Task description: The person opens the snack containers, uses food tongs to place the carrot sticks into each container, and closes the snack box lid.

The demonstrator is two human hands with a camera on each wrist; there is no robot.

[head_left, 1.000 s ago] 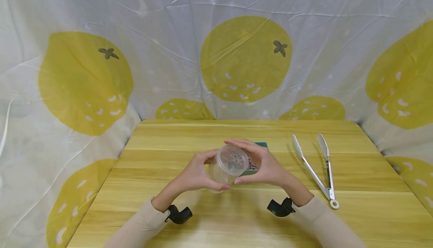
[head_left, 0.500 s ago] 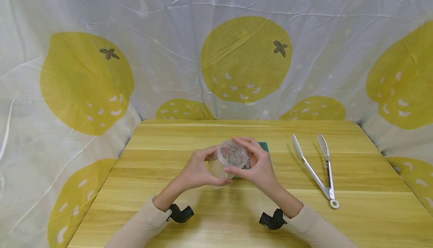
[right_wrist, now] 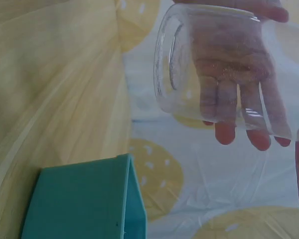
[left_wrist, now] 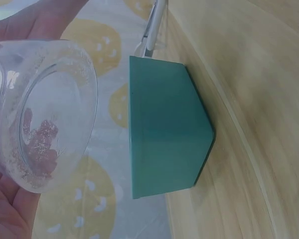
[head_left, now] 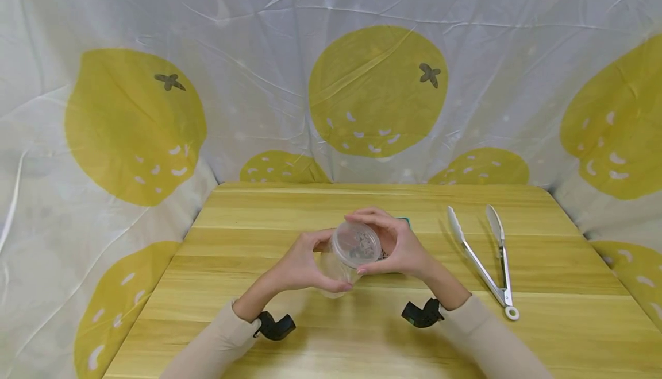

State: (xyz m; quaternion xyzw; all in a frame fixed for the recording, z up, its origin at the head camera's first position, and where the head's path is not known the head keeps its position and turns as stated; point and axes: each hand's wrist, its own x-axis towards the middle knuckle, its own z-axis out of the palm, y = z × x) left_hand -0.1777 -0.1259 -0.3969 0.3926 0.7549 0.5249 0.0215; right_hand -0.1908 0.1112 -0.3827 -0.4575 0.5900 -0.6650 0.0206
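A clear plastic jar (head_left: 331, 267) with a round see-through lid (head_left: 353, 242) is held up over the table, tilted with the lid toward the head camera. My left hand (head_left: 300, 261) grips the jar's body, thumb in front and fingers behind. Around the lid's rim curl the thumb and fingers of my right hand (head_left: 405, 251). In the left wrist view the jar's base (left_wrist: 57, 117) faces the camera, with fine residue on it. Behind and below stands a green box (left_wrist: 167, 127), mostly hidden by my right hand in the head view; small dark-and-pale bits show through the lid.
Metal tongs (head_left: 483, 267) lie spread on the right of the wooden table (head_left: 248, 212), ring end toward me. A lemon-print curtain (head_left: 258, 80) hangs behind the table and along both sides.
My right hand turned inward at the lid, its thumb coming across the front, then swung back out to the rim's right side. My left hand and the jar stay nearly in place.
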